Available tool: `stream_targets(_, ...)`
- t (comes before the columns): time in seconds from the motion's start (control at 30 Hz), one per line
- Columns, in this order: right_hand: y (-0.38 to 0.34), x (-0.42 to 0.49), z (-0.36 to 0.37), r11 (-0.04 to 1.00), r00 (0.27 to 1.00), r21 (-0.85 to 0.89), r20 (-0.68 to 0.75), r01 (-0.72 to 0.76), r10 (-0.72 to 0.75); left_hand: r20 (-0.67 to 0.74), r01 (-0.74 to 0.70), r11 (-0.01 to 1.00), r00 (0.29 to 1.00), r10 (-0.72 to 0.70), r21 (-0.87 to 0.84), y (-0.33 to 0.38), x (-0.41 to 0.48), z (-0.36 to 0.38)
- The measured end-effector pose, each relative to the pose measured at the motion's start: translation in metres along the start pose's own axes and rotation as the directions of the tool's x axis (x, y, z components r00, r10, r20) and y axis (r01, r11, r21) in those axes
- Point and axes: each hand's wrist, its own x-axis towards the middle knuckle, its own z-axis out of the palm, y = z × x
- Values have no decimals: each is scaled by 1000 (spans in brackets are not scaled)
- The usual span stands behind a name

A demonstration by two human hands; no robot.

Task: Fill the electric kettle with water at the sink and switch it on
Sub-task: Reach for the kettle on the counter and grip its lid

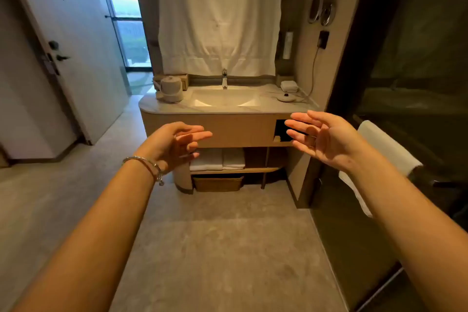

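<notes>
A pale electric kettle [171, 88] with its lid on stands at the left end of the vanity counter [228, 109]. Its round power base [286, 97] lies at the right end, with a cord running up to a wall socket [323, 39]. Between them is the sink basin [225, 98] under a chrome tap [224, 78]. My left hand [174, 143] and my right hand [321, 138] are both raised in front of the vanity, fingers spread, palms facing each other, holding nothing. Both are well short of the counter.
A white cloth [219, 15] hangs behind the sink. Folded towels [217, 159] and a woven basket [217, 183] fill the shelves below. A door [63, 40] stands at left, and a dark glass partition with a towel [387, 149] on its rail at right. Grey floor lies between me and the vanity.
</notes>
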Motion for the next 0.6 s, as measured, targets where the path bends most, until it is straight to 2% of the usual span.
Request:
stream_targets(0.23,-7,47,-2,999,999,-25,-31,-43,42,27,50,999,998,-50,13,10,59,1)
stream_targets(0.6,-31,161,-26,998,998,38,-30,-49,50,26,15,1000,1000,-16,19,39,168,6)
